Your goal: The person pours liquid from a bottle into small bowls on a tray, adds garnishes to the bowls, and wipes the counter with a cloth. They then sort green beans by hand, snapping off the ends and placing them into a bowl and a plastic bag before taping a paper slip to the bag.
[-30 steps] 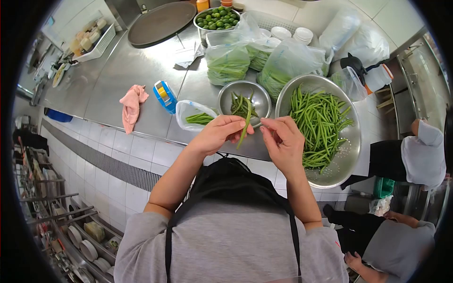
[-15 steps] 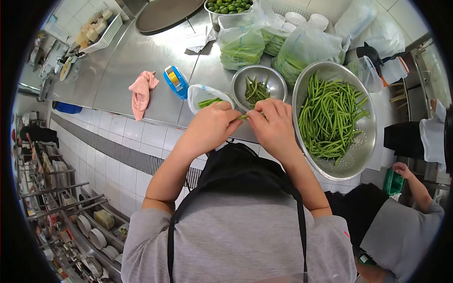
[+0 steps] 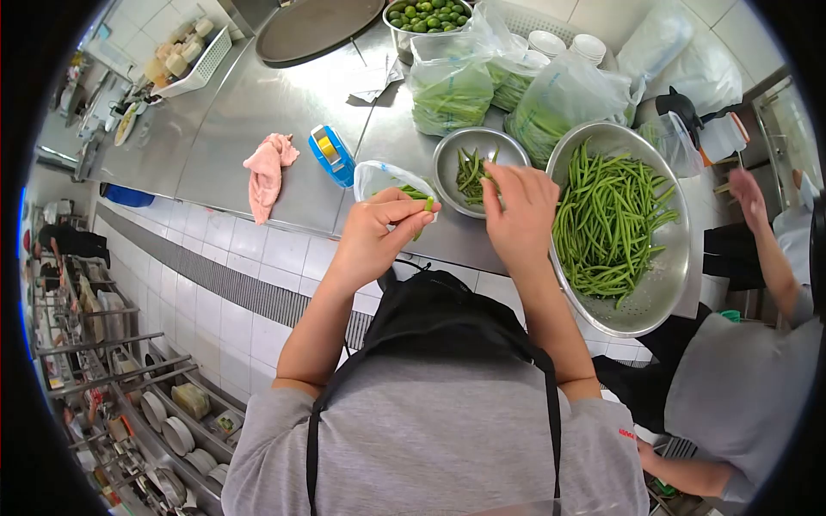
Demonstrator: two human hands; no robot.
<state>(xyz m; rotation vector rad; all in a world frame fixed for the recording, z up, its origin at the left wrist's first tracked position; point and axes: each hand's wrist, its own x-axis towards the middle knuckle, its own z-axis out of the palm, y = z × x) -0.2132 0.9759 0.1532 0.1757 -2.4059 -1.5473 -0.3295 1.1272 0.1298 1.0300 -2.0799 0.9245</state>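
Green bean (image 3: pixel 429 205): in the left hand (image 3: pixel 385 230), pinched between thumb and fingers, short end pointing up; a further length shows below the fingers. It is in front of the desk (image 3: pixel 297 107), close to the open plastic bag (image 3: pixel 379 176), which has more beans inside.

Right hand (image 3: pixel 521 199): apart from the left, thumb and fingers bent close to each other at the near right rim of the small steel bowl (image 3: pixel 450 172). Whether anything is pinched there, cannot tell. Small bowl holds a loose heap of bean pieces (image 3: pixel 471 176).

Right of that hand: large perforated steel bowl (image 3: pixel 669 284), whole green beans (image 3: pixel 607 224) piled in it.

Left of the open bag: blue tape dispenser (image 3: pixel 332 156) with yellow roll, then crumpled pink cloth (image 3: pixel 269 176) at the desk's near edge.

Behind the bowls: filled plastic bags (image 3: pixel 449 95), green contents; pot of green limes (image 3: pixel 428 15); stacked white dishes (image 3: pixel 588 47).

At right, a co-worker in a grey shirt (image 3: pixel 744 374), one hand (image 3: pixel 747 198) raised.
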